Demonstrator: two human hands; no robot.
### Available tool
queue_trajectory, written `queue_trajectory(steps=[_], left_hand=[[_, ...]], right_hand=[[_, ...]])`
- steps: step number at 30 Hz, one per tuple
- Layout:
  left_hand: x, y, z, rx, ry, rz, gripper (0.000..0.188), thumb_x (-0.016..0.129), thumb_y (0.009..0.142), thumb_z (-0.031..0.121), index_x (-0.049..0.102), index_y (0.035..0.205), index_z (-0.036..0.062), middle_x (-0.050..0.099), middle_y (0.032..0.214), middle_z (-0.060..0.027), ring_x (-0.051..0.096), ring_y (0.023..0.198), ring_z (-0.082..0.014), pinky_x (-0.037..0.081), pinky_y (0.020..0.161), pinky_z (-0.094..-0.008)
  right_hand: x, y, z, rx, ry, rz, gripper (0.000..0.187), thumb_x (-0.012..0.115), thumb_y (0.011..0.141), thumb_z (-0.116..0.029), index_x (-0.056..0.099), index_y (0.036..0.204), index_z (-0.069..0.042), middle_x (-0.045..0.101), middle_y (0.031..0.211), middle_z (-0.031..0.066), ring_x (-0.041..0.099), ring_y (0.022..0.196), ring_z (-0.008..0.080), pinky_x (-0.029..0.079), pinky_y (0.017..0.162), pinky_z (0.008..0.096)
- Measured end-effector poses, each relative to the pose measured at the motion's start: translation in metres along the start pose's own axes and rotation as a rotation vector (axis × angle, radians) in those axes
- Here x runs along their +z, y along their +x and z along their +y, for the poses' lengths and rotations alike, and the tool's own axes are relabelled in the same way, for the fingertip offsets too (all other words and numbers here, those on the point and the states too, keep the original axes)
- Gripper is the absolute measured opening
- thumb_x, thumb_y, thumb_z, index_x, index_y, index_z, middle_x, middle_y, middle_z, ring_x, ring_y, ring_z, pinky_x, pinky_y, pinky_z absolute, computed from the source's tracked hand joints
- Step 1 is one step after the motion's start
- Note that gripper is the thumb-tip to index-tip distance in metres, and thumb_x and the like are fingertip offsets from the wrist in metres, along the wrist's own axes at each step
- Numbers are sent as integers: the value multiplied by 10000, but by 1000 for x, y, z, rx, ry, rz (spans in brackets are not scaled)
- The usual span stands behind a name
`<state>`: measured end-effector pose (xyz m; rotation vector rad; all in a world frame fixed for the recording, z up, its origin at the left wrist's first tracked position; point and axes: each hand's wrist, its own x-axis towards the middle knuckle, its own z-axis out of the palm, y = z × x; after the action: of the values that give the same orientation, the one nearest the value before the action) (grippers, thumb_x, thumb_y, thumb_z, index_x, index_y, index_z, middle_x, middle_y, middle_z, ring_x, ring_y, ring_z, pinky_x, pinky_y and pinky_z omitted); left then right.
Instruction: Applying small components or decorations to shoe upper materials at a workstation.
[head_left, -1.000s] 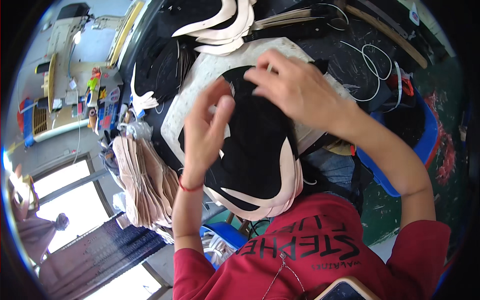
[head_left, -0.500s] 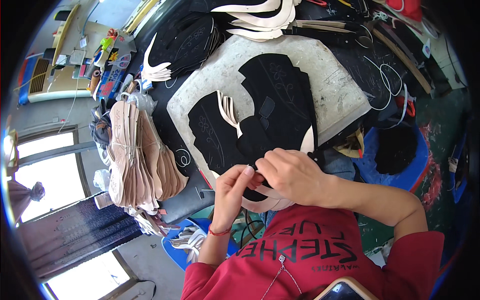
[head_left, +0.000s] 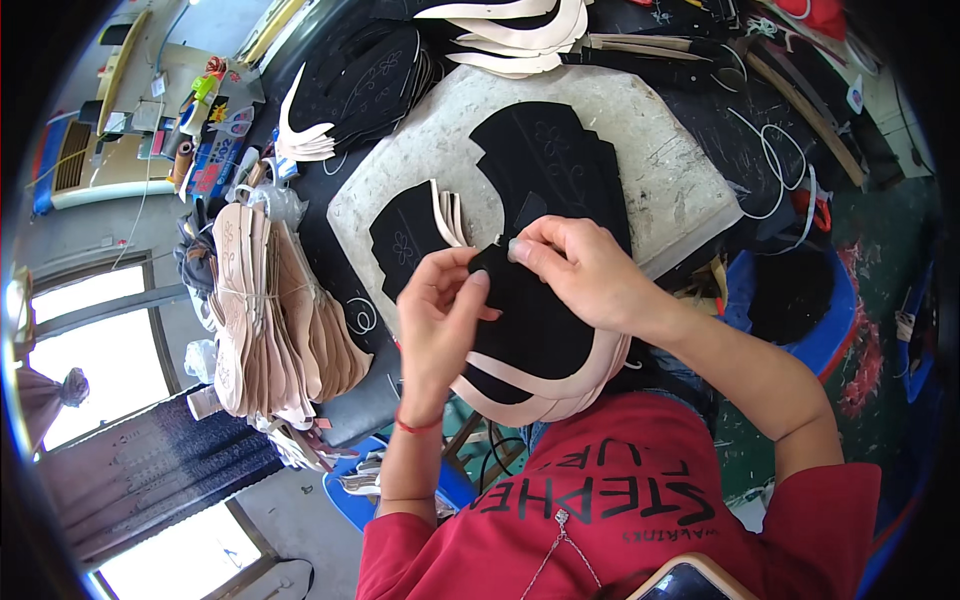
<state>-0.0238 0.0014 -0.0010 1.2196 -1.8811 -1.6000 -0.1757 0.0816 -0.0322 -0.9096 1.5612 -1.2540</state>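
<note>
**Hands lifted slightly from the lap edge, black piece now pinched at its top corner**

Head view: Both hands are raised and shifted toward the slab compared with half a second ago, when they were pressed together low, at the near end of the stack. The left hand (head_left: 437, 305) is now held with its fingers closed along the left edge of the black cut piece (head_left: 530, 320), thumb on top. The right hand (head_left: 583, 270) is clamped on the same piece at its upper corner, thumb and forefinger pinched together there. The piece is kept just above the near edge of the pale stone slab (head_left: 680, 190) on the tabletop, resting on a stack of beige-edged pieces (head_left: 540, 395) that reaches down toward the person's red shirt.

The change is judged as a regrip: the topmost layer seems to be picked apart from the stack at its corner, though whether it is already separated cannot be told.

On the slab, a fanned pile of black pieces (head_left: 550, 150) and a smaller black pile (head_left: 405, 235) are left untouched. A bundle of tan pieces (head_left: 265, 320) lies to the left, well apart.
</note>
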Motion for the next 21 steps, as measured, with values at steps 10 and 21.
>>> queue_trajectory(steps=[10,21], left_hand=[[-13,3,-2,-48,-43,-84,166,615,865,27,590,1019,-27,624,854,-58,595,714,-69,530,544,-205],[-22,1,-9,-170,-246,-91,162,584,869,19,562,1025,-16,595,864,-55,593,722,-76,529,558,-208]], right_hand=[[25,-11,-1,18,156,83,277,512,923,-210,608,892,48,619,663,153,620,615,240,460,588,356],[23,-20,-16,83,24,-25,282,572,885,-226,617,950,45,634,747,149,610,623,194,454,586,327]])
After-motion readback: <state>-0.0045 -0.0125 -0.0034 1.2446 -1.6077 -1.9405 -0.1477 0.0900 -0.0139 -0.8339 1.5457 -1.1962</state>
